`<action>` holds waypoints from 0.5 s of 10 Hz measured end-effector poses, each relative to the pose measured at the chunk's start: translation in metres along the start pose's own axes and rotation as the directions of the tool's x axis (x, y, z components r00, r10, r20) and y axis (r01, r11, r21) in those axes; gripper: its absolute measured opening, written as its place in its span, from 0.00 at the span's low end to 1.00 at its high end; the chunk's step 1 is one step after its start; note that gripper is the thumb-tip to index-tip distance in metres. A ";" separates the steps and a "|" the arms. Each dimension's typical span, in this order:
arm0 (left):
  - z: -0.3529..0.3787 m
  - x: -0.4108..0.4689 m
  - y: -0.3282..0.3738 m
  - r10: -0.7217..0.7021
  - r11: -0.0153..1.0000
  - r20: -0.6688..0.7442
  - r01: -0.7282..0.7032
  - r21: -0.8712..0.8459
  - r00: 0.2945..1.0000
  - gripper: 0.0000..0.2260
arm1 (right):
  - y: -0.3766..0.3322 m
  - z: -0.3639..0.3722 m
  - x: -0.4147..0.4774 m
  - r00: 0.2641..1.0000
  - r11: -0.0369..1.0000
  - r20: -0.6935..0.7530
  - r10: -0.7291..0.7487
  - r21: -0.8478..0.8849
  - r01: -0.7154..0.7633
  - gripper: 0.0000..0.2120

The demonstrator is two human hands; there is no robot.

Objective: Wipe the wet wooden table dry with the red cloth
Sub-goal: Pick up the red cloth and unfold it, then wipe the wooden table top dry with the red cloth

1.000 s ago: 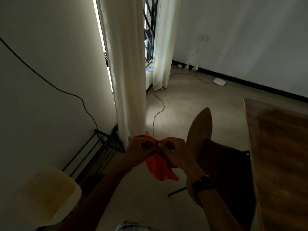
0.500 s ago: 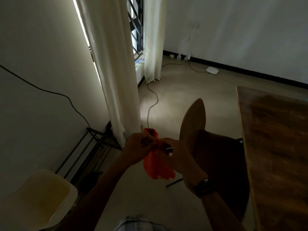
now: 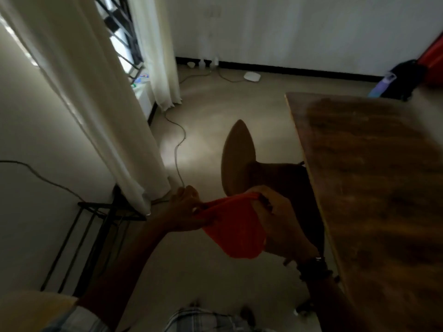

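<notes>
I hold the red cloth (image 3: 236, 227) stretched between both hands in front of me, above the floor. My left hand (image 3: 184, 209) pinches its left end, and my right hand (image 3: 278, 224) grips its right end while the cloth sags in a pouch below. The wooden table (image 3: 378, 188) fills the right side of the view, its long edge running just right of my right hand. The cloth is off the table surface. The view is blurred and dim.
A brown chair (image 3: 239, 159) stands tucked at the table's left edge, right behind my hands. White curtains (image 3: 96, 97) and a black metal rack (image 3: 100, 226) are on the left. A cable (image 3: 178, 144) trails across the floor. A dark bag (image 3: 405, 79) sits past the table.
My hands have pulled apart and spread the bunched cloth out between them. The view has swung right, bringing more of the table in.
</notes>
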State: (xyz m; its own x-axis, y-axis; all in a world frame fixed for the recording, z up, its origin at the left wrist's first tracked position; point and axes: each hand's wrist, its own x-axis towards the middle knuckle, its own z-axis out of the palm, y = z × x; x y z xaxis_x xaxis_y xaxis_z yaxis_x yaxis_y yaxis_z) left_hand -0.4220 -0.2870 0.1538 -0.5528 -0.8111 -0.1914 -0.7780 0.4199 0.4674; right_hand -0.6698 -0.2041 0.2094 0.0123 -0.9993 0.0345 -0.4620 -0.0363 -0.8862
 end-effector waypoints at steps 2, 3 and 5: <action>0.012 0.045 0.047 0.266 0.932 -0.095 -0.281 -0.230 0.959 0.24 | 0.035 -0.059 -0.063 0.930 0.953 -0.325 0.169 -0.187 -0.239 0.12; 0.019 0.066 0.099 0.336 0.886 -0.037 -0.329 -0.326 0.941 0.26 | 0.062 -0.080 -0.109 0.815 0.889 -0.515 0.267 -0.196 -0.414 0.25; 0.063 0.081 0.209 0.428 0.744 0.144 -0.258 -0.616 0.892 0.12 | 0.111 -0.099 -0.189 0.501 0.782 -0.816 0.289 -0.102 -0.615 0.29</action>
State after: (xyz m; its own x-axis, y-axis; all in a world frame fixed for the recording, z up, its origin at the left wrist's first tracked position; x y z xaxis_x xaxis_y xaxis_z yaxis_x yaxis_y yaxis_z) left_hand -0.6486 -0.2389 0.1814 -0.8693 -0.4851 -0.0946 -0.2524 0.2712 0.9288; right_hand -0.8114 -0.0190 0.1506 -0.8505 -0.5074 0.1384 -0.4587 0.5870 -0.6671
